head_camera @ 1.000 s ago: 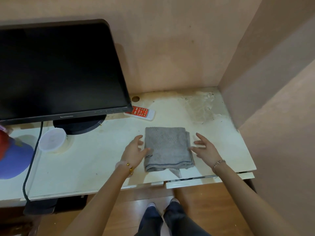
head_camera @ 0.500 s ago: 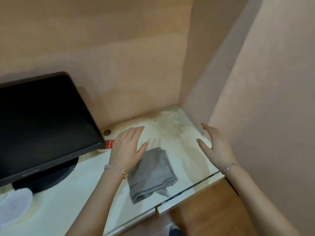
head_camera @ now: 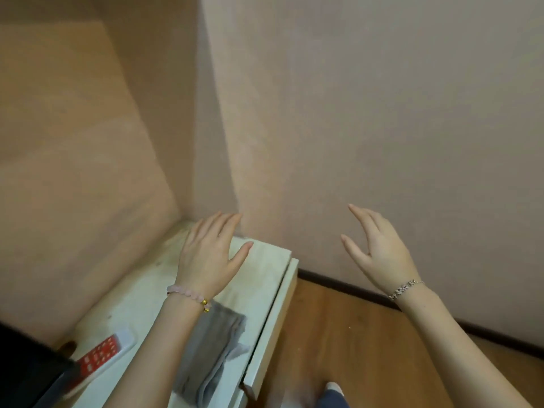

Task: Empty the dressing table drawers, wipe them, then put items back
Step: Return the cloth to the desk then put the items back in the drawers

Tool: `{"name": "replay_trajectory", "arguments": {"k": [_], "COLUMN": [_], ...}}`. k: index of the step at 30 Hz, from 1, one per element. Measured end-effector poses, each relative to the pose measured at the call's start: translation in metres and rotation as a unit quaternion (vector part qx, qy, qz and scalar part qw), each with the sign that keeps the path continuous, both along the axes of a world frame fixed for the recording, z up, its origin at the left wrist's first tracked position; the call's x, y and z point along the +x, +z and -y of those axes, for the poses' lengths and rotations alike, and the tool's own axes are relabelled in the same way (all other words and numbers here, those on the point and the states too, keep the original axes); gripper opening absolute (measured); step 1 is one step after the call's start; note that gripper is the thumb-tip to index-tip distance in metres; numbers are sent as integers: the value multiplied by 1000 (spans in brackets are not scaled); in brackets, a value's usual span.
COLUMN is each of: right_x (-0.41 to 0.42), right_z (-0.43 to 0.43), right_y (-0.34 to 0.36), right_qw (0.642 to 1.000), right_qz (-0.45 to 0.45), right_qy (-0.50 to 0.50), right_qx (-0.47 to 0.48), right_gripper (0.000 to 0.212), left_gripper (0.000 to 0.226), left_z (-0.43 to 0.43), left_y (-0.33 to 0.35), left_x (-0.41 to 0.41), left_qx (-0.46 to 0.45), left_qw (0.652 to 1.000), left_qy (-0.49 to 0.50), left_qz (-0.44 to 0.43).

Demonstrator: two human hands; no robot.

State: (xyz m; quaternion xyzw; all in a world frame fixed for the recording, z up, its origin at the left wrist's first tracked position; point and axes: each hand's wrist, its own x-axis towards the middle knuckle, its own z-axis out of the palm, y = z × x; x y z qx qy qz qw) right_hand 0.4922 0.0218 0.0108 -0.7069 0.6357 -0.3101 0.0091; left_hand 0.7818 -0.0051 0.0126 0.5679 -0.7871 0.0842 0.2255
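Hovering beyond cloth (head_camera: pixel 212 348), left hand (head_camera: pixel 207 254) and right hand (head_camera: pixel 379 251) empty, fingers spread; suggest pulling drawer (head_camera: pixel 279 307) under cloth out squarely.

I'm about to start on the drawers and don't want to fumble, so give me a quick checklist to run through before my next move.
1. Left hand free: ok, open, holding nothing.
2. Right hand free: ok, open above the floor.
3. Grey cloth ready: ok, folded on the table top by the left forearm.
4. Remote control clear of cloth: ok, apart, beside the monitor.
5. Drawer front pulled out: cannot tell.
6. Drawer contents: cannot tell, inside hidden.
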Motion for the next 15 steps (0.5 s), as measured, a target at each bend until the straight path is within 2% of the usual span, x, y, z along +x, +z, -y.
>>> {"name": "replay_trajectory", "arguments": {"k": [7,15], "right_x": [-72,-160], "right_z": [-50,-73], "right_y": [15,15], "right_qw": [989,966], "right_qz": [-12,-16], "right_qy": [-146,-256], "right_qx": [-5,-3], "right_gripper": [55,56], "left_gripper": [58,59], "left_z": [23,56], "left_y": [15,14], "left_x": [-91,-211], "left_qx": [-16,-14], "left_qw": [991,969], "left_qy": [-133,-246], "left_qz": [-14,-10]}}
